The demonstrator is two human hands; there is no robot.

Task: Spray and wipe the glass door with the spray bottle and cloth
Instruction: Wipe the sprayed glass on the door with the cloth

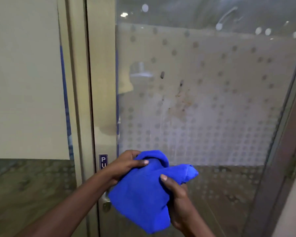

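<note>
Both hands are holding a bunched blue cloth (143, 190) near the bottom of the scene, just in front of the glass door (203, 103). The left hand (126, 165) is closing its grip over the cloth's upper left fold, thumb pressing on top. The right hand (177, 199) is gripping the cloth's right side, thumb lying across it. Brownish smudges (179, 101) are showing on the dotted frosted glass farther up. A small sign (103, 161) is sitting on the door frame (101, 82), left of the hands.
</note>
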